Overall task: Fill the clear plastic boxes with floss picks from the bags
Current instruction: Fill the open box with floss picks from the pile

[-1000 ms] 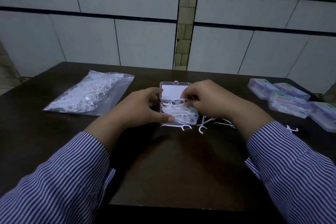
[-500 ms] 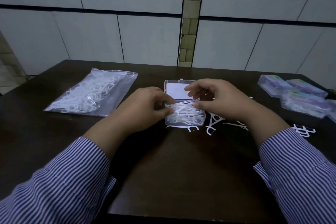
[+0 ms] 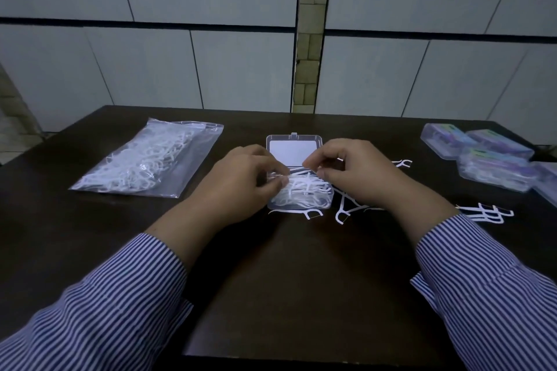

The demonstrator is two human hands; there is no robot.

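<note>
My blue-and-white striped sleeves [image 3: 99, 304] nearest. Loose white floss picks [image 3: 342, 214] on dark wooden table [image 3: 286, 295], just before open clear plastic box [image 3: 301, 202], mid-table. My left hand [image 3: 241, 187] pinches white picks heaped in box; my right hand [image 3: 358, 175] pinches picks at box's right edge. Lid [image 3: 291, 149] lies flat beyond. Clear zip bag of picks [image 3: 147, 159] far left; closed filled boxes [image 3: 494, 166] far right.

Both hands [image 3: 304, 178] on floss-filled open box [image 3: 294, 146]

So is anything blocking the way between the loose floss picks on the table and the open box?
Nothing visible does. The loose floss picks lie just beside the open clear box, its lid folded back.
</note>
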